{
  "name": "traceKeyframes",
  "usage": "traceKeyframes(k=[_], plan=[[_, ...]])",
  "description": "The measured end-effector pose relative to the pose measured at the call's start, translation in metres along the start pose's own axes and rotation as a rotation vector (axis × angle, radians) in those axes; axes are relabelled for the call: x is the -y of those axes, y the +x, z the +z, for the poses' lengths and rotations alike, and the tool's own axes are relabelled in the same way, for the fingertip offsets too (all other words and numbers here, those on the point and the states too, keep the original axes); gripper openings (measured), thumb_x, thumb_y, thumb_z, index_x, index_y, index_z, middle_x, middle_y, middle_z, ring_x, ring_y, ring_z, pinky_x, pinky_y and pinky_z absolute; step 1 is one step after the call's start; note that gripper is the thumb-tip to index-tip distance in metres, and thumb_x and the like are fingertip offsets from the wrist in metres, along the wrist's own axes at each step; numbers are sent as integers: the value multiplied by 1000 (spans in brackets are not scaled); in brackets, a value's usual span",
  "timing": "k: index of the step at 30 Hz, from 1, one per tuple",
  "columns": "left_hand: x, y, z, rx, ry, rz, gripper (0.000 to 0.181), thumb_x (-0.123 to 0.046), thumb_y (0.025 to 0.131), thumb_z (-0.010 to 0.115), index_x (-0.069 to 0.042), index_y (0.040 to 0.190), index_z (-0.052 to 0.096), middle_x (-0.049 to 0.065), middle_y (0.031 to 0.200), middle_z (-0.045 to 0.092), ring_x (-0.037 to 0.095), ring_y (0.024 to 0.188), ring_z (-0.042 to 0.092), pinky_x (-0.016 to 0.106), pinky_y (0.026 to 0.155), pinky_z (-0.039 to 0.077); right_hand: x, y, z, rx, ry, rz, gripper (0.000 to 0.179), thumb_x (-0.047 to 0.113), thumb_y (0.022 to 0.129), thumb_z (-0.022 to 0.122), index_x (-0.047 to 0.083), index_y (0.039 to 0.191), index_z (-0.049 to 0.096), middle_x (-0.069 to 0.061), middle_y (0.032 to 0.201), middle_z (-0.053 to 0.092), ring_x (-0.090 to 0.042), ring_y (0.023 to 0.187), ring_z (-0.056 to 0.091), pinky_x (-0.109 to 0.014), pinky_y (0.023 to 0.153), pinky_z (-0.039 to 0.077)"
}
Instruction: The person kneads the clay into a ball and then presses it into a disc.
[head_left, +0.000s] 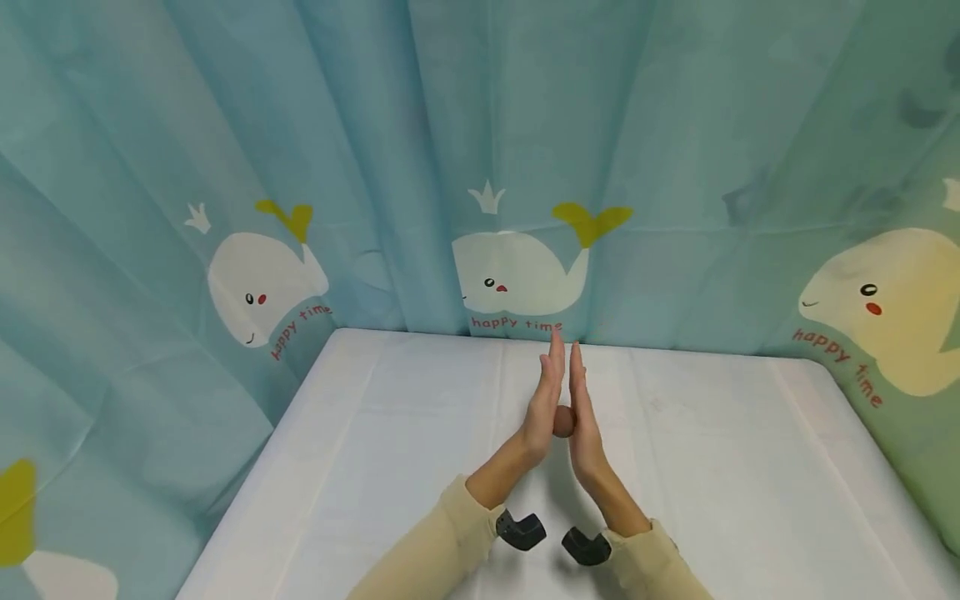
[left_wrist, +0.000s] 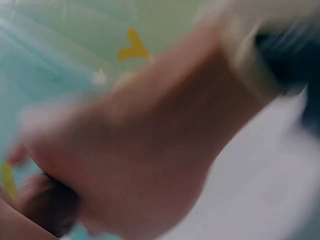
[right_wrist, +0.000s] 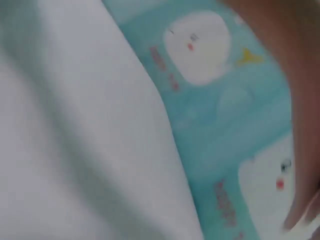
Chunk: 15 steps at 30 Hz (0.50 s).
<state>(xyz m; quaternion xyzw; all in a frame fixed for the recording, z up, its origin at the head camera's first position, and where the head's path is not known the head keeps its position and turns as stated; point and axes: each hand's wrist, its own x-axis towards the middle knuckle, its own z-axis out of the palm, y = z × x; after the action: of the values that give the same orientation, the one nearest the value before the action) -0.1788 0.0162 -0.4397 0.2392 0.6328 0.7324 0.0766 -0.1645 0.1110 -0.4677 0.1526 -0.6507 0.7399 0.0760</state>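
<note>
A small round brown ball (head_left: 564,422) sits between my two palms in the head view, above the white table. My left hand (head_left: 542,417) presses it from the left and my right hand (head_left: 586,429) from the right, with straight fingers pointing forward. Up close in the left wrist view, the dark ball (left_wrist: 52,205) touches the left palm, and the picture is blurred. Only the edge of the right hand (right_wrist: 302,95) shows in the right wrist view, where the ball is hidden. What the ball is made of I cannot tell.
The white table (head_left: 420,417) lies beneath both hands. A blue-green curtain (head_left: 375,167) with whale prints hangs along its back and sides. Each wrist carries a small black camera mount, the left mount (head_left: 521,531) close to the right mount (head_left: 587,547).
</note>
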Motion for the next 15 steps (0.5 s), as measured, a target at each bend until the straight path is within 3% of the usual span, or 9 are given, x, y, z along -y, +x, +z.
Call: traceKeyframes(k=[2, 5, 10, 13, 15], plan=[[8, 3, -3, -27, 31, -14, 69, -60, 107, 1, -25, 165, -10, -5, 172, -8, 14, 156, -8, 55, 123, -8, 5, -8, 8, -2, -32, -57, 54, 35, 113, 9, 27, 167, 5, 5, 173, -4, -15, 156, -14, -57, 121, -11], [20, 1, -1, -7, 54, -5, 67, -58, 108, 3, -26, 165, -11, -5, 172, -9, 16, 156, -9, 56, 123, -5, 19, -9, 10, -17, -32, -104, 54, 36, 113, 10, 27, 167, 9, 8, 173, 2, -13, 157, -10, -52, 122, -8], [10, -7, 8, 60, 43, 61, 64, -55, 108, 2, -27, 165, -11, -12, 170, -14, 12, 155, -14, 54, 123, -6, 20, 10, -9, -49, -13, 20, 55, 52, 110, 8, 42, 164, 7, 18, 170, 6, -6, 155, 0, -43, 120, 10], [1, -9, 9, 72, 12, 63, 67, -57, 107, 1, -24, 165, -10, -13, 169, -14, 12, 154, -17, 54, 123, -9, 7, 14, -13, -67, -41, 70, 54, 49, 111, 7, 42, 164, 4, 19, 170, 2, -8, 155, -2, -49, 122, 6], [-1, -6, 5, 43, 0, 42, 69, -59, 107, 2, -23, 165, -10, -11, 170, -13, 14, 155, -16, 55, 122, -10, 0, 9, -8, -62, -85, 68, 53, 44, 112, 6, 38, 165, 4, 16, 171, 0, -11, 156, -7, -55, 122, -1]])
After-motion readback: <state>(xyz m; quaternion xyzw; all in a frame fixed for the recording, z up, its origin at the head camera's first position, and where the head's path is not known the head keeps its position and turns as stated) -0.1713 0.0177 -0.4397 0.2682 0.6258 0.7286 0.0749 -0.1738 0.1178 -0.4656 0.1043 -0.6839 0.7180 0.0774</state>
